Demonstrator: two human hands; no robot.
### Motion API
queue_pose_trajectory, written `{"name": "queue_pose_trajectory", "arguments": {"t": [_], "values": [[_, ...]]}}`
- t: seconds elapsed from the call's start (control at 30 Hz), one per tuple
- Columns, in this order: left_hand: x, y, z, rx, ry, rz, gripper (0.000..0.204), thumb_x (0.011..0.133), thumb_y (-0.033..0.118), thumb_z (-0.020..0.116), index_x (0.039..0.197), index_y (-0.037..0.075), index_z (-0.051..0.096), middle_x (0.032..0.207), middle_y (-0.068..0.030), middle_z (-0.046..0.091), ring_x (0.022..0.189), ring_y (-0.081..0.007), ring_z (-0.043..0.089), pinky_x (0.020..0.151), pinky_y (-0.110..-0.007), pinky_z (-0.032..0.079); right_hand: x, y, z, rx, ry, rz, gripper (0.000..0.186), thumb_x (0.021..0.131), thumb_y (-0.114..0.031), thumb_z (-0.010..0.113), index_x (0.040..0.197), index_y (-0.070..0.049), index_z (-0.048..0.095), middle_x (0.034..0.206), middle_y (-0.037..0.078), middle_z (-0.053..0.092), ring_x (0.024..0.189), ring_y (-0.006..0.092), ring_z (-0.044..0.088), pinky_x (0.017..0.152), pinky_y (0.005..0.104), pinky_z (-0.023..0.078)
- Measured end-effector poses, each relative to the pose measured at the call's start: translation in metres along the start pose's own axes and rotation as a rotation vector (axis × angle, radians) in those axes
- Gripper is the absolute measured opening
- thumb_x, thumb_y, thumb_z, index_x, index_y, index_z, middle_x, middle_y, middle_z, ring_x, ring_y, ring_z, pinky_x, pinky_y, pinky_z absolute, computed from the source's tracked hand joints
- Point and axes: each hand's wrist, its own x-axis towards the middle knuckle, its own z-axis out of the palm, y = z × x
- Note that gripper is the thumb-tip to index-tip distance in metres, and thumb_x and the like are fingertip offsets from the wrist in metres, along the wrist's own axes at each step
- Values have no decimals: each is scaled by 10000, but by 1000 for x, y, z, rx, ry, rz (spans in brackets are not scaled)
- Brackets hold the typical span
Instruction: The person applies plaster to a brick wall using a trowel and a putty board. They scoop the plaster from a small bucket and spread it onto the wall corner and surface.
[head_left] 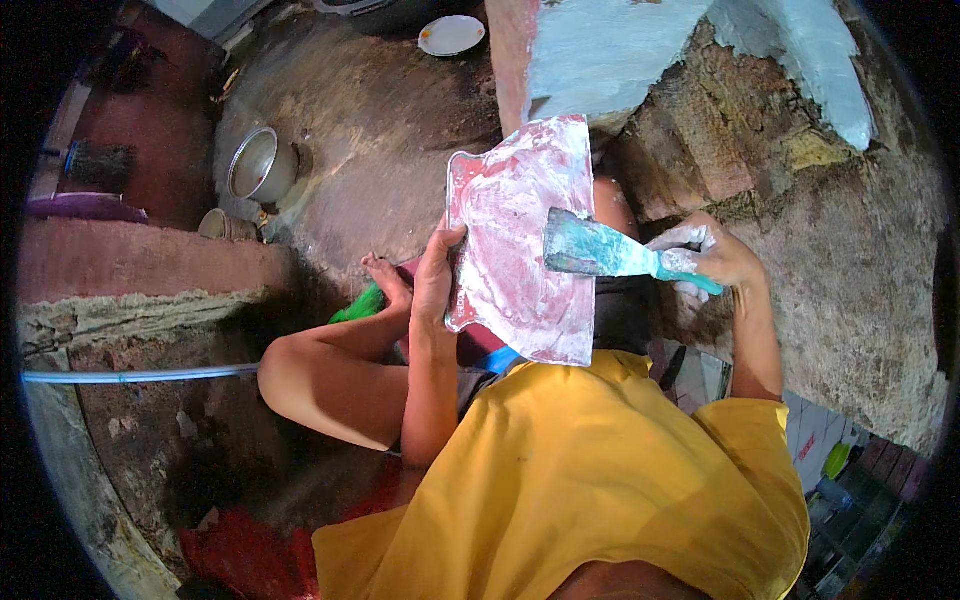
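My left hand (436, 270) grips the left edge of a flat red board (520, 215), thumb on top and the other fingers hidden beneath. White paste is smeared over most of the board, which has a wavy left edge and a straight right one. In my right hand (715, 255) is a putty knife (610, 250) with a turquoise-stained blade and green handle. Its blade lies over the right part of the board; whether it touches the surface I cannot tell. White paste coats the fingers of my right hand.
Ahead, a wall patch (610, 60) carries pale blue-white coating beside rough bare masonry (700, 130). A metal pot (262, 168), a small cup (228, 225) and a white plate (451, 36) stand on the stained floor. A pale blue pipe (140, 376) runs at left.
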Motion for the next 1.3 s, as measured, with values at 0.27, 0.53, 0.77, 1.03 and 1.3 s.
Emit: {"name": "queue_pose_trajectory", "arguments": {"t": [0.27, 0.53, 0.77, 1.03, 1.3], "values": [[-7, 10, -23, -8, 34, 23, 504, 794, 160, 436, 1263, 0, 344, 1169, -124, 490, 1013, -212, 529, 890, -314, 420, 7, -12, 3, -97, -64, -8, 340, 727, -235, 636, 962, 11, 631, 653, 23, 595, 481, 59, 489, 417, 207, 393], [-12, 13, -33, 54, 125, 96, 534, 786, 175, 439, 1276, -13, 339, 1185, -112, 480, 1036, -193, 504, 922, -292, 376, 11, -21, 7, -159, -114, -93, 286, 766, -191, 607, 974, 4, 630, 629, 24, 584, 440, 57, 476, 378, 207, 375], [-16, 26, -51, 129, 290, 135, 503, 787, 184, 446, 1253, 3, 387, 1152, -97, 504, 1004, -177, 514, 900, -288, 386, 17, 3, 7, -176, -32, -219, 250, 769, -174, 623, 945, 3, 633, 645, 37, 583, 423, 67, 471, 357, 217, 362], [-24, 39, -61, 100, 292, 257, 427, 843, 161, 413, 1239, 4, 387, 1119, -101, 525, 962, -189, 548, 853, -293, 429, 25, 24, 18, 542, -77, -335, 462, 728, -338, 647, 1008, 4, 512, 708, 80, 566, 487, 136, 514, 404, 264, 402], [-30, 37, -41, 79, 294, 302, 386, 843, 161, 428, 1190, -6, 423, 1090, -115, 536, 947, -206, 556, 844, -314, 440, 82, 16, 82, 1327, -784, -249, 345, 919, -364, 313, 979, -52, 447, 476, -10, 383, 265, 47, 258, 276, 215, 238]]}}
